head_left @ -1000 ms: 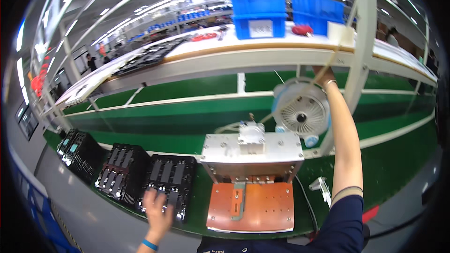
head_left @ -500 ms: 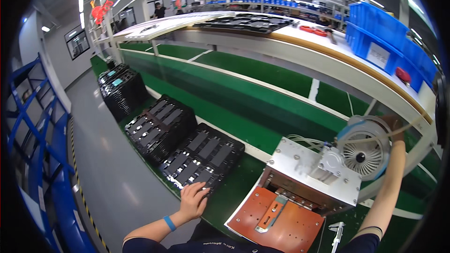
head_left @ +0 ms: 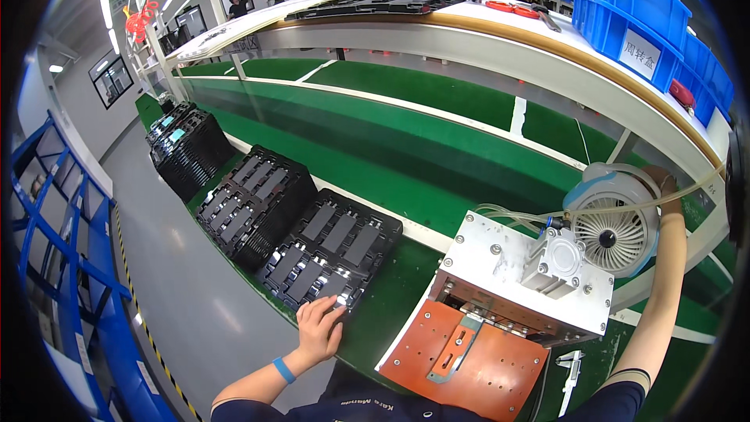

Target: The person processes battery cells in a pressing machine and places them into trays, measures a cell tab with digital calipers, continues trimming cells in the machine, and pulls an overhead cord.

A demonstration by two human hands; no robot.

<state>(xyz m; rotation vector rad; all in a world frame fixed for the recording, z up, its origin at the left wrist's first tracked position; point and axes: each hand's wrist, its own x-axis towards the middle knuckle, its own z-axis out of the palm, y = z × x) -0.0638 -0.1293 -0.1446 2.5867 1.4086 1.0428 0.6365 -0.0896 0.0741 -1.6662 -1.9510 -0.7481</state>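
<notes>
My left hand (head_left: 319, 330) lies with its fingers stretched out at the near edge of a black tray (head_left: 332, 246), whose slots hold dark flat rectangular pieces and some shiny metal parts. The fingertips reach the tray's near corner; whether they press on it I cannot tell. On the right, my right arm stretches forward to a small white and blue fan (head_left: 613, 227). There my right hand (head_left: 662, 181) is at the fan's far right side, its fingers hidden. Left of the fan stands a metal press-like fixture (head_left: 500, 266) with an orange-brown plate (head_left: 469, 363) in front.
Stacks of black trays (head_left: 254, 203) line the green bench toward the far left. Calipers (head_left: 571, 381) lie right of the plate. A raised white shelf (head_left: 500, 47) crosses behind, bearing blue bins (head_left: 625, 23) and black trays (head_left: 375, 1). Blue racking (head_left: 66, 266) stands on the left.
The whole view has shifted, so the shelf and far trays appear higher in the picture. Both hands remain at the same things, the left at the tray and the right at the fan.
</notes>
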